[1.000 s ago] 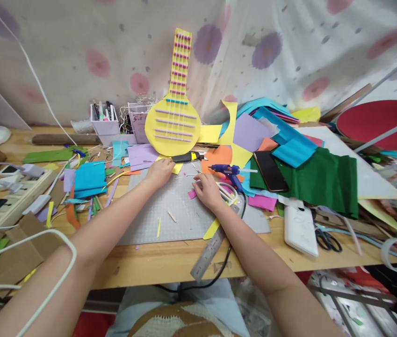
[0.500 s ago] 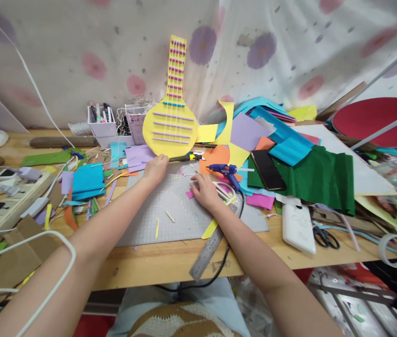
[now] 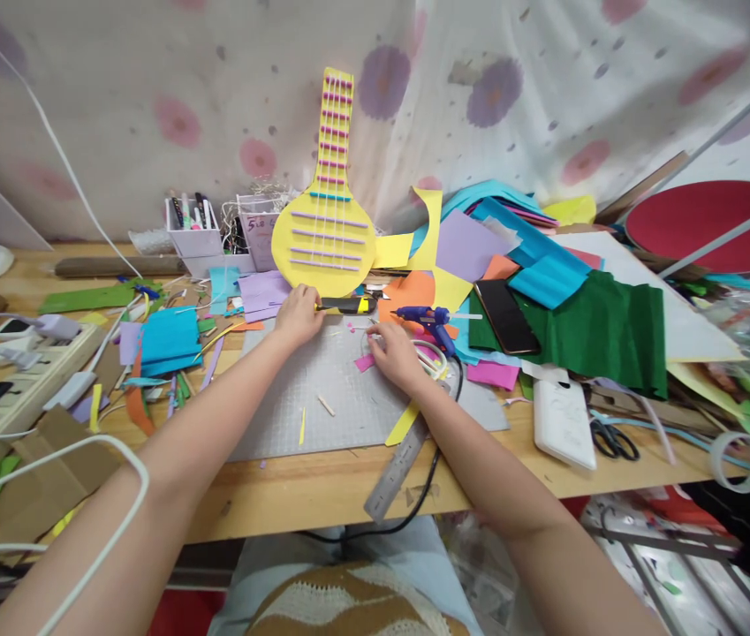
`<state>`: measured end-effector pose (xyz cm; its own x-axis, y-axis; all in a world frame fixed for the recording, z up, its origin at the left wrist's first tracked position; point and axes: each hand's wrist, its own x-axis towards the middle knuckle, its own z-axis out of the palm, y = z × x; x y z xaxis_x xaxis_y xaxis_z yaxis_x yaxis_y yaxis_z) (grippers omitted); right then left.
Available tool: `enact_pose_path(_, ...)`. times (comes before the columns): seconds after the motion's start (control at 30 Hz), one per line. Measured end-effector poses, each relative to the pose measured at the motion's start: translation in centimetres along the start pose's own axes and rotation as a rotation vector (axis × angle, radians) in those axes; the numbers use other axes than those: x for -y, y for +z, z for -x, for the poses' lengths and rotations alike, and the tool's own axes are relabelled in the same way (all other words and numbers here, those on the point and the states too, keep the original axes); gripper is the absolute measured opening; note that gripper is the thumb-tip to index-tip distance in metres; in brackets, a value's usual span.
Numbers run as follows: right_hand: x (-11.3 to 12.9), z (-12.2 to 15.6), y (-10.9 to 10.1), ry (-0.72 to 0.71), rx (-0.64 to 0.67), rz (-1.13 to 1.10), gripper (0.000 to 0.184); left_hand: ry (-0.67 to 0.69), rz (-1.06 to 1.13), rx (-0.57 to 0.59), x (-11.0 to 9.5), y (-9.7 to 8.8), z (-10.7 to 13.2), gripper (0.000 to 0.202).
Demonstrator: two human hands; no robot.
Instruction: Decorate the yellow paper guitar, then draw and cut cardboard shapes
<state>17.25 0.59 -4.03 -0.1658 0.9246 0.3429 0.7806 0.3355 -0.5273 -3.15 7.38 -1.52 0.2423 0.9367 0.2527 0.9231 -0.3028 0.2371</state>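
My left hand (image 3: 300,316) is closed around one end of a black-and-yellow utility knife (image 3: 346,306), which points right, just above the grey cutting mat (image 3: 282,397). My right hand (image 3: 393,355) rests low over the mat with its fingers curled together; whatever is at its fingertips is too small to make out. Behind the hands a yellow paper lute (image 3: 323,252) with pink and purple bars and white strings leans upright. A blue glue gun (image 3: 428,320) lies beside my right hand, and loops of white cord (image 3: 437,360) sit close by it.
A metal ruler (image 3: 397,473) and a black cable cross the mat's front edge. To the right lie a phone (image 3: 507,316), dark green paper (image 3: 603,331), a white power bank (image 3: 564,424) and black scissors (image 3: 615,440). Paper scraps, a pen holder (image 3: 194,231) and a power strip (image 3: 23,375) are left.
The knife has turned so its yellow side shows, and lies more level in my left hand. That hand has shifted slightly. My right hand stays nearly in place.
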Motion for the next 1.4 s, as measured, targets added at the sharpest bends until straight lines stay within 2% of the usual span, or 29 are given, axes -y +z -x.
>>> enact_pose_path(0.1, -0.4, -0.3, -2.4, 0.053, 0.099, -0.016, 0.013, 0.050, 0.067, -0.011, -1.0, -0.2, 0.9, 0.020)
enact_pose_path(0.2, -1.2, -0.3, -4.3, 0.076, 0.189, 0.081, 0.012, 0.064, 0.099, 0.031, -3.0, 0.0, 1.8, 0.011)
enact_pose_path(0.3, -1.8, 0.2, -4.9, 0.098, 0.197, 0.226, 0.013, 0.051, 0.126, 0.082, -5.0, 0.5, 2.4, 0.019)
enact_pose_path(0.4, -1.8, 0.6, -4.5, 0.100, 0.173, 0.303, 0.023, 0.005, 0.244, 0.108, -6.1, 0.8, 2.6, 0.011)
enact_pose_path(0.53, -0.7, 0.7, -4.1, 0.083, 0.155, 0.286, 0.035, -0.074, 0.322, 0.136, -5.9, 0.2, 2.6, 0.013)
enact_pose_path(0.63, 0.5, 0.5, -4.2, 0.018, 0.176, 0.229, 0.038, -0.128, 0.327, 0.122, -5.6, -0.7, 2.6, 0.016)
enact_pose_path(0.77, 1.6, 0.3, -4.3, -0.080, 0.166, 0.180, 0.040, -0.123, 0.298, 0.121, -6.1, -1.5, 2.4, 0.027)
enact_pose_path(0.9, 2.5, 0.0, -4.7, -0.102, 0.170, 0.202, 0.036, -0.127, 0.275, 0.121, -6.7, -1.9, 2.0, 0.040)
enact_pose_path(1.07, 3.2, -0.6, -5.2, -0.148, 0.242, 0.196, 0.025, -0.140, 0.389, 0.027, -6.7, -2.1, 2.0, 0.011)
enact_pose_path(1.17, 3.2, -0.7, -4.9, -0.227, 0.278, 0.128, 0.021, -0.170, 0.489, 0.023, -6.5, -2.2, 2.2, 0.014)
enact_pose_path(1.27, 2.9, -0.5, -4.8, -0.340, 0.271, 0.036, 0.032, -0.212, 0.459, -0.009, -6.6, -2.2, 2.2, 0.020)
enact_pose_path(1.4, 2.5, 0.0, -6.2, -0.272, 0.273, -0.070, 0.014, -0.142, 0.487, -0.080, -7.7, -2.7, 1.8, 0.043)
